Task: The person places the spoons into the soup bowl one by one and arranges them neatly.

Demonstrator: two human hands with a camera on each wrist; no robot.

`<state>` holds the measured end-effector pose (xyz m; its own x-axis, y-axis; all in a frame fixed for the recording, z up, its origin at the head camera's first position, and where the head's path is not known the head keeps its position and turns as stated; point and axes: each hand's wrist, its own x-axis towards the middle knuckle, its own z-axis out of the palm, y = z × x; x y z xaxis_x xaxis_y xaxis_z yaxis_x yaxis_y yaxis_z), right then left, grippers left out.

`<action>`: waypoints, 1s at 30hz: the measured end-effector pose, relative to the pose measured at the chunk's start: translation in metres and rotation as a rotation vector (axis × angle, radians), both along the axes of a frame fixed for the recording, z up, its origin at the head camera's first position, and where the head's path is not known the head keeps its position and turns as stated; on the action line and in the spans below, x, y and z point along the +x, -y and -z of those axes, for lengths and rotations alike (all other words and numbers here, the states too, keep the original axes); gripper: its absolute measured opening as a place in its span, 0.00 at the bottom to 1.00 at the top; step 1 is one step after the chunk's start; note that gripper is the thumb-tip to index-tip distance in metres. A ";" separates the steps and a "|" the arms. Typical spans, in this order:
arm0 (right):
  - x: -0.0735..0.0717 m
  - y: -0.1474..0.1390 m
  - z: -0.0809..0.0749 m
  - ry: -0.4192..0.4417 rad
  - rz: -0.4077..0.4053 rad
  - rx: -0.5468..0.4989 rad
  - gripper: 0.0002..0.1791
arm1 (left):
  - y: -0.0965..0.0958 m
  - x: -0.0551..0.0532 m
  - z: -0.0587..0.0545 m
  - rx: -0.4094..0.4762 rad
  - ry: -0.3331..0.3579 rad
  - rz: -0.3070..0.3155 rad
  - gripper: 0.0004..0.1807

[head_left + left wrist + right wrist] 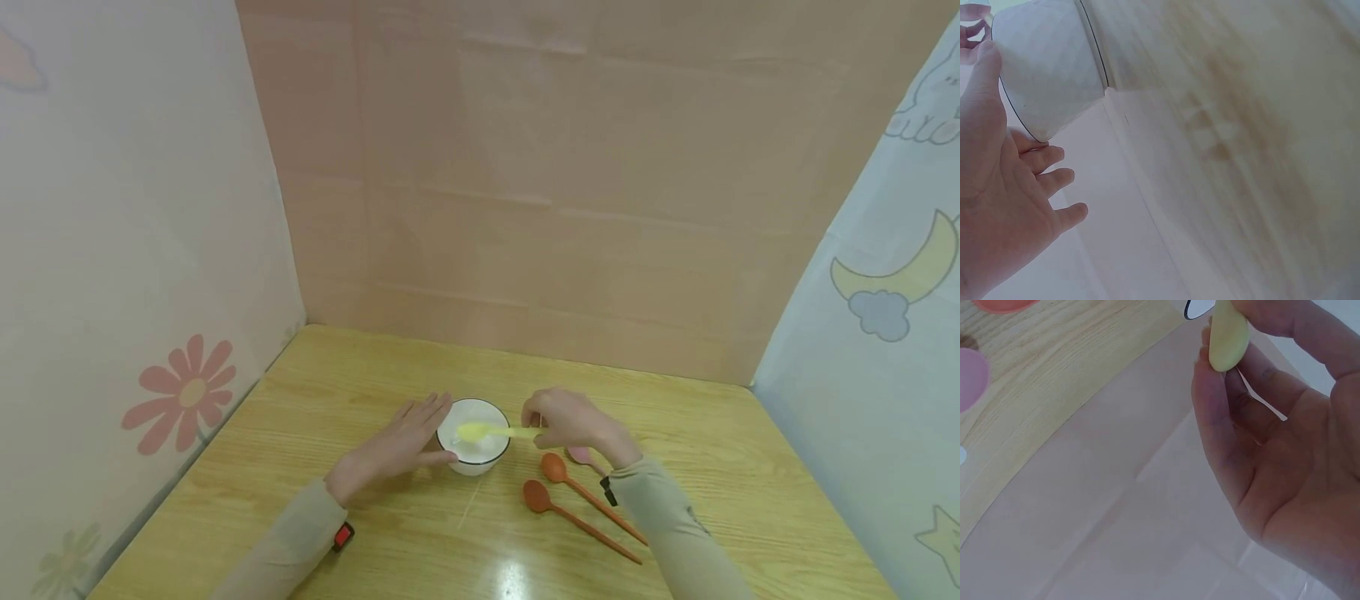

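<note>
A white bowl (pixel 472 470) with a thin dark rim stands on the table. My left hand (pixel 397 446) rests against its left side, fingers extended along the rim and thumb at the near edge. In the left wrist view, the thumb and fingers spread either side of the bowl's rim (pixel 1020 119). My right hand (pixel 576 419) pinches the handle of a yellow spoon (pixel 476 432), whose head is over the inside of the bowl. The rounded end of that spoon's handle (pixel 1230 340) shows between thumb and fingers in the right wrist view.
Right of the bowl lie an orange spoon (pixel 555 468), a darker red-orange spoon (pixel 537 497) and a pink spoon (pixel 581 455), partly beneath my right wrist. The wooden table (pixel 390 367) meets a brownish sheet (pixel 540 208) at the back and printed cloths at both sides.
</note>
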<state>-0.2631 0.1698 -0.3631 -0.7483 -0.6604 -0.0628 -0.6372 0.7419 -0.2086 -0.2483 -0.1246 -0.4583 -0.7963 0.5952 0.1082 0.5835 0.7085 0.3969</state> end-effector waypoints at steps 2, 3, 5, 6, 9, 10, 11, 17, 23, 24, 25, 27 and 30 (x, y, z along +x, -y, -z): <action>0.001 0.001 0.000 0.003 0.001 0.004 0.11 | 0.000 -0.001 0.001 -0.005 -0.010 0.001 0.50; 0.001 0.002 0.000 0.008 0.004 0.006 0.11 | 0.000 -0.001 0.001 -0.006 -0.012 0.002 0.50; 0.002 0.003 -0.001 0.013 0.000 0.008 0.11 | 0.000 -0.001 0.002 -0.010 -0.016 0.002 0.50; 0.002 0.004 -0.001 0.016 -0.001 0.009 0.11 | 0.000 -0.001 0.002 -0.011 -0.016 0.001 0.50; 0.002 0.004 -0.001 0.022 -0.011 0.010 0.11 | 0.000 -0.001 0.001 -0.009 -0.003 0.000 0.50; 0.002 0.005 -0.001 0.020 -0.017 0.010 0.11 | 0.000 -0.001 0.001 -0.009 -0.002 -0.001 0.50; 0.002 0.005 -0.001 0.018 -0.021 0.011 0.11 | 0.000 -0.001 0.001 -0.007 0.001 -0.001 0.50; 0.003 0.008 -0.001 0.020 -0.024 0.018 0.10 | -0.001 0.000 0.001 0.003 0.000 -0.001 0.50; 0.003 0.011 0.002 0.030 -0.017 0.009 0.10 | -0.001 0.000 0.001 -0.003 -0.005 -0.005 0.50; 0.003 0.011 0.002 0.033 -0.016 0.007 0.10 | -0.001 0.000 0.001 -0.005 -0.006 -0.005 0.50; 0.003 0.011 0.002 0.036 -0.014 0.005 0.10 | -0.001 0.000 0.001 -0.005 -0.007 -0.005 0.50; 0.004 0.012 0.003 0.046 -0.018 -0.005 0.10 | -0.001 0.001 0.000 -0.004 -0.007 -0.004 0.50; 0.004 0.012 0.004 0.056 -0.020 -0.015 0.10 | -0.001 0.001 0.000 -0.004 -0.011 -0.002 0.50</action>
<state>-0.2590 0.1574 -0.3669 -0.7308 -0.6761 -0.0940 -0.6387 0.7259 -0.2554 -0.2470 -0.1233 -0.4584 -0.7963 0.5940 0.1145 0.5864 0.7114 0.3875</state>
